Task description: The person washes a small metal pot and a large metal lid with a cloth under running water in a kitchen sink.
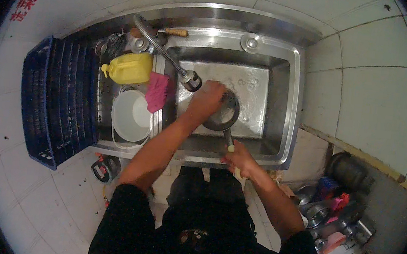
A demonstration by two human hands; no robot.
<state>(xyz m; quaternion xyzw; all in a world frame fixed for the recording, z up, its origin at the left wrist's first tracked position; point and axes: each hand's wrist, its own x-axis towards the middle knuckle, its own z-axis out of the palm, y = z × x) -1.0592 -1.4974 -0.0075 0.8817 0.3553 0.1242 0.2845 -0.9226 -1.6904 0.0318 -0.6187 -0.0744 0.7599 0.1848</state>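
Note:
A small dark pan [228,119] with a long handle is held over the basin of a stainless steel sink [291,117]. My right hand [240,159] is closed around the pan's handle near the sink's front edge. At the pan's far left rim is my left hand [211,94], its fingers bent in over the inside. Whether those fingers hold anything is hidden. Just left of that hand hangs the dark head of a flexible spring faucet [192,80]. The basin's bottom [254,98] looks wet.
Left of the basin are a yellow plastic jug [130,68], a pink cloth [157,92] and a white bucket [128,115]. Stacked blue crates [35,99] stand farther left. A wooden-handled tool [176,32] and a drain strainer [251,42] lie along the back ledge. Metal pots [317,215] sit lower right.

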